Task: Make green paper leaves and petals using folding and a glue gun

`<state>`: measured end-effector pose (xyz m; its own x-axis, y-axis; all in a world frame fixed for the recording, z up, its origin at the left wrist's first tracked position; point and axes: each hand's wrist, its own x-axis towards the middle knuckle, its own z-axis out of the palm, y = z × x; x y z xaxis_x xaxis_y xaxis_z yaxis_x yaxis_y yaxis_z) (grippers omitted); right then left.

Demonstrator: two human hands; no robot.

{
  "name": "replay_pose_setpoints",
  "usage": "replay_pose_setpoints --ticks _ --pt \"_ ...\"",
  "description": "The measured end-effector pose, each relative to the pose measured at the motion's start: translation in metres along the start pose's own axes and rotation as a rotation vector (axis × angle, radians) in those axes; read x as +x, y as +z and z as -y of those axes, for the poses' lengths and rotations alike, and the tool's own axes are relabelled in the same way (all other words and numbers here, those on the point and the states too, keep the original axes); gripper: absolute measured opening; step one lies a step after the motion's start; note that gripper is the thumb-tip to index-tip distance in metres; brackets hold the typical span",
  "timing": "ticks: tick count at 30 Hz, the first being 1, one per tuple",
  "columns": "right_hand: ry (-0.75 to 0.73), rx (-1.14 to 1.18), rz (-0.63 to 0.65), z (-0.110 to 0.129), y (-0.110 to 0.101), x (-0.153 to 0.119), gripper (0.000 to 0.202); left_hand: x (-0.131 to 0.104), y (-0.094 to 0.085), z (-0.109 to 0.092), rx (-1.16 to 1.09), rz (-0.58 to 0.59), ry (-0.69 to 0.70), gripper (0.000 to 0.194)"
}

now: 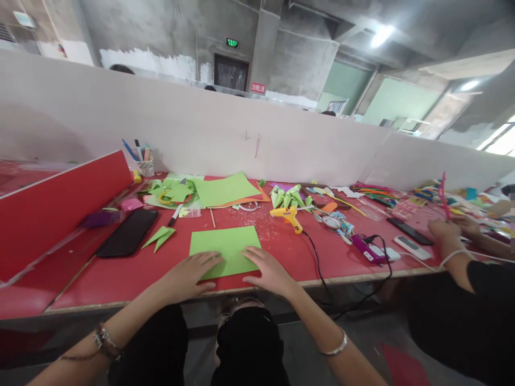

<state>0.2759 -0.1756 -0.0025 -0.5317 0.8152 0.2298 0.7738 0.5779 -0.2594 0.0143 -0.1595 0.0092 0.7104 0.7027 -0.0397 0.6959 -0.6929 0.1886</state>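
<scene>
Paper (231,252) | sides partly under hands (192,274) | co-worker (466,300) cropped right

Green paper sheet (232,251) lying flat

From my remote seat, I am seeing the plain, bright lime-green rectangle resting on the red tabletop (289,260), its surface looking smooth, its near edge running close to the tabletop's front edge.

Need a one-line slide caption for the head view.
Left hand and right hand on a green sheet, red table beneath, yellow glue gun to the right.
</scene>
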Motion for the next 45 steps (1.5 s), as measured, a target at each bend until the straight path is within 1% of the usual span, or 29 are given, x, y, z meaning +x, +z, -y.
replay_pose_setpoints --ticks 3,7,9,11,13,14,17,19,21,24,26,28,29,31,32,33,34,35,36,37,38,39,40,42,44,45 --pt "-0.079 -0.094 -0.011 -0.002 0.007 0.014 0.054 0.007 0.002 -0.005 0.004 -0.051 -0.037 0.049" --pt "-0.269 -0.339 -0.052 -0.006 0.014 0.019 0.028 0.013 -0.003 -0.008 0.056 -0.095 -0.040 0.042" --pt "-0.338 -0.414 -0.103 -0.006 0.015 0.020 0.018 0.017 -0.009 -0.014 0.095 -0.121 -0.033 0.037" --pt "-0.356 -0.433 -0.181 -0.002 0.012 0.023 0.016 0.024 -0.015 -0.022 0.157 -0.163 -0.014 0.028" --pt "-0.339 -0.405 -0.266 0.004 0.005 0.030 0.016 0.032 -0.022 -0.031 0.255 -0.218 0.024 0.016" --pt "-0.317 -0.382 -0.309 0.008 0.000 0.034 0.018 0.035 -0.026 -0.035 0.306 -0.250 0.044 0.014" --pt "-0.222 -0.276 -0.403 0.019 -0.020 0.046 0.025 0.044 -0.039 -0.042 0.422 -0.407 0.071 0.016" --pt "-0.210 -0.201 -0.416 0.024 -0.033 0.051 0.027 0.047 -0.047 -0.042 0.489 -0.540 0.109 0.017" --pt "-0.231 -0.145 -0.399 0.028 -0.043 0.052 0.030 0.047 -0.055 -0.040 0.558 -0.644 0.174 0.018" --pt "-0.248 -0.056 -0.375 0.030 -0.053 0.050 0.028 0.045 -0.066 -0.038 0.631 -0.723 0.252 0.018" --pt "-0.236 0.011 -0.364 0.028 -0.059 0.045 0.026 0.041 -0.072 -0.034 0.661 -0.738 0.271 0.018" --pt "-0.226 0.064 -0.348 0.025 -0.066 0.040 0.025 0.034 -0.075 -0.026 0.676 -0.738 0.267 0.019" --pt "-0.223 0.083 -0.344 0.022 -0.070 0.036 0.024 0.029 -0.076 -0.018 0.675 -0.747 0.274 0.020" --pt "-0.197 0.110 -0.353 0.014 -0.077 0.029 0.024 0.017 -0.080 0.001 0.658 -0.723 0.233 0.022" --pt "-0.166 0.115 -0.370 0.010 -0.081 0.026 0.025 0.010 -0.083 0.011 0.636 -0.719 0.181 0.024" --pt "-0.126 0.114 -0.390 0.007 -0.083 0.023 0.025 0.004 -0.086 0.021 0.617 -0.693 0.044 0.025" --pt "-0.088 0.107 -0.409 0.005 -0.085 0.021 0.026 -0.001 -0.091 0.028 0.591 -0.742 -0.078 0.026" --pt "-0.060 0.098 -0.419 0.003 -0.086 0.021 0.026 -0.004 -0.097 0.032 0.556 -0.752 -0.186 0.025" --pt "-0.050 0.089 -0.421 0.003 -0.086 0.022 0.026 -0.006 -0.103 0.033 0.507 -0.738 -0.249 0.023" --pt "-0.059 0.082 -0.414 0.004 -0.085 0.024 0.026 -0.006 -0.109 0.029 0.452 -0.803 -0.283 0.024" --pt "-0.083 0.080 -0.400 0.006 -0.084 0.027 0.025 -0.005 -0.115 0.021 0.394 -0.828 -0.272 0.026" --pt "-0.112 0.082 -0.392 0.009 -0.083 0.030 0.025 -0.001 -0.120 0.012 0.346 -0.819 -0.209 0.028" --pt "-0.138 0.085 -0.387 0.011 -0.082 0.034 0.025 0.003 -0.123 0.001 0.328 -0.746 -0.119 0.027" --pt "-0.174 0.079 -0.392 0.016 -0.081 0.041 0.025 0.011 -0.125 -0.018 0.382 -0.596 0.034 0.025" --pt "-0.196 0.018 -0.406 0.019 -0.083 0.046 0.024 0.018 -0.122 -0.027 0.469 -0.486 0.122 0.027" --pt "-0.207 -0.038 -0.416 0.021 -0.085 0.048 0.023 0.021 -0.119 -0.028 0.500 -0.459 0.145 0.029"
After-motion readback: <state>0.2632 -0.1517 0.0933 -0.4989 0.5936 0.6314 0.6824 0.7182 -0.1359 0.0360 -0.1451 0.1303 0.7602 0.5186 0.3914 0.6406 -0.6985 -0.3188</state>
